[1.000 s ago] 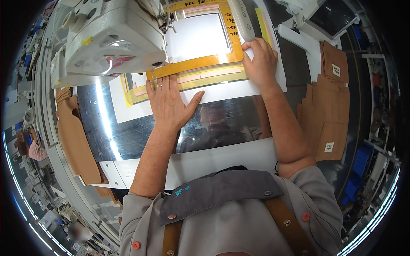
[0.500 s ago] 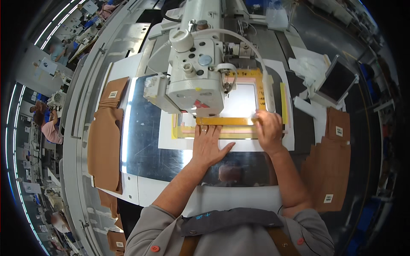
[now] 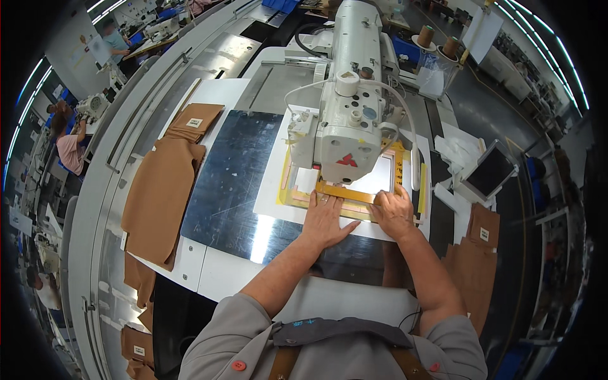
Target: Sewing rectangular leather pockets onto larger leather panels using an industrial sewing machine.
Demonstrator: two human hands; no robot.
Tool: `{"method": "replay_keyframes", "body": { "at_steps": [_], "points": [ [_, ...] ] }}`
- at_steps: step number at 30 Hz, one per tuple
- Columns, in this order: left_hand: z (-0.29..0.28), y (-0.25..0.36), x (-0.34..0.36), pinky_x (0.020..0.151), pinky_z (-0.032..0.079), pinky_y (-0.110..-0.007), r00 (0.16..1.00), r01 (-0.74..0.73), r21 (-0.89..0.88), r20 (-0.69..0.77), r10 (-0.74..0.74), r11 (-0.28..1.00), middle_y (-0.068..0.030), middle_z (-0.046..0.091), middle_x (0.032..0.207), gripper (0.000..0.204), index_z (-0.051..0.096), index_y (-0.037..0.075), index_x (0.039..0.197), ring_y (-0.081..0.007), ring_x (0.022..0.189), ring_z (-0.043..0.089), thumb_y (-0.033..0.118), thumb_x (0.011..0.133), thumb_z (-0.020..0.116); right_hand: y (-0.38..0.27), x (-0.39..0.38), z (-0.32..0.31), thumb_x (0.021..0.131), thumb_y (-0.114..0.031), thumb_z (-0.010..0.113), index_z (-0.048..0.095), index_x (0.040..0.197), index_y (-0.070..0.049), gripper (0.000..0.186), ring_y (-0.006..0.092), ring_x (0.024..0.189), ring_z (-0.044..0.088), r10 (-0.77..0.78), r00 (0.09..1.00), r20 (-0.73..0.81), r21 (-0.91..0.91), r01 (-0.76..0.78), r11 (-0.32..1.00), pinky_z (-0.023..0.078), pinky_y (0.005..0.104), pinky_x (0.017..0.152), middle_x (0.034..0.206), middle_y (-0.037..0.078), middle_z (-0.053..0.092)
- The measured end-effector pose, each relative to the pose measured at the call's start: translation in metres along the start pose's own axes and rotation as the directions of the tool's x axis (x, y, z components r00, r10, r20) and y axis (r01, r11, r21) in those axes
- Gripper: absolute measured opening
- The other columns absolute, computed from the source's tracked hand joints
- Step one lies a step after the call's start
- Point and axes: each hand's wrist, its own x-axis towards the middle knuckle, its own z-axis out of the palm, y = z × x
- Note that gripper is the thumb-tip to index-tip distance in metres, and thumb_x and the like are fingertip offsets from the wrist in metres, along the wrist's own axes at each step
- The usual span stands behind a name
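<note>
Under the head of a large white sewing machine (image 3: 349,142) lies an amber template frame (image 3: 347,192) with a white opening. It rests over a white sheet (image 3: 273,196) edged with yellow and pink strips. My left hand (image 3: 325,223) is flat and open, its fingertips on the frame's near edge and its thumb stretched out to the right. At the frame's near right corner my right hand (image 3: 395,214) is closed, its fingers curled onto the amber edge. The fingertips are partly hidden, and the machine head covers the frame's left part.
Brown fabric pieces (image 3: 158,196) are stacked on the left, and more brown pieces (image 3: 472,269) lie on the right. A small dark screen (image 3: 489,170) stands at the right. Dark shiny plate (image 3: 231,171) surrounds the sheet. Thread cones (image 3: 425,36) stand behind; people work at far left.
The whole view has turned and shifted. My right hand has moved slightly along the frame's near right corner, with its fingers bent lower. My left hand stays on the near edge.
</note>
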Motion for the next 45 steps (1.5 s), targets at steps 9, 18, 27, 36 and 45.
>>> {"method": "replay_keyframes", "body": {
  "at_steps": [9,18,27,36,45],
  "points": [
    [0.003,-0.003,-0.001,0.123,0.016,-0.060,0.998,-0.022,0.010,-0.053,0.023,1.000,-0.0206,0.040,0.160,0.094,0.041,-0.005,0.153,-0.0347,0.153,0.029,0.067,0.093,0.053,0.002,0.011,-0.003,0.084,-0.021,0.078,0.066,0.098,-0.004,0.025,0.0299,0.090,0.069,-0.061,0.998,0.018,-0.023,0.062,0.998,0.042,0.0524,0.113,0.092,0.012,0.066],
    [0.010,-0.005,0.003,0.124,0.016,-0.061,0.999,-0.038,0.115,-0.002,0.038,0.993,-0.0202,0.051,0.150,0.087,0.051,-0.004,0.144,-0.0324,0.145,0.042,0.068,0.096,0.048,0.012,-0.047,0.003,0.086,-0.027,0.079,0.071,0.113,-0.012,0.032,0.0276,0.114,0.058,0.536,0.817,-0.214,0.131,-0.519,0.844,0.042,0.0468,0.098,0.121,0.006,0.065],
    [0.010,-0.007,0.005,0.125,0.010,-0.059,0.996,-0.050,0.185,0.084,0.035,0.981,-0.0164,0.034,0.165,0.090,0.040,0.000,0.155,-0.0317,0.156,0.026,0.070,0.098,0.041,0.043,-0.051,0.017,0.080,-0.016,0.081,0.074,0.106,-0.015,0.027,0.0259,0.115,0.060,0.585,0.809,-0.061,0.310,-0.542,0.781,0.043,0.0442,0.100,0.114,0.004,0.064],
    [0.009,-0.006,0.008,0.124,0.010,-0.058,0.992,-0.072,0.224,0.119,0.046,0.972,-0.0179,0.032,0.166,0.090,0.038,0.001,0.157,-0.0345,0.156,0.025,0.067,0.097,0.046,0.050,-0.043,0.019,0.078,-0.010,0.079,0.072,0.088,-0.011,0.012,0.0227,0.108,0.063,0.506,0.862,-0.032,0.347,-0.465,0.814,0.043,0.0425,0.095,0.108,0.001,0.066],
    [0.007,-0.004,0.010,0.124,0.010,-0.055,0.990,-0.076,0.234,0.130,0.047,0.969,-0.0190,0.033,0.165,0.092,0.034,-0.001,0.158,-0.0349,0.156,0.024,0.065,0.096,0.048,0.059,-0.036,0.019,0.079,-0.006,0.077,0.066,0.083,-0.011,0.012,0.0201,0.103,0.063,0.443,0.888,-0.126,0.384,-0.368,0.847,0.043,0.0395,0.093,0.106,-0.003,0.066]
  ]
}}
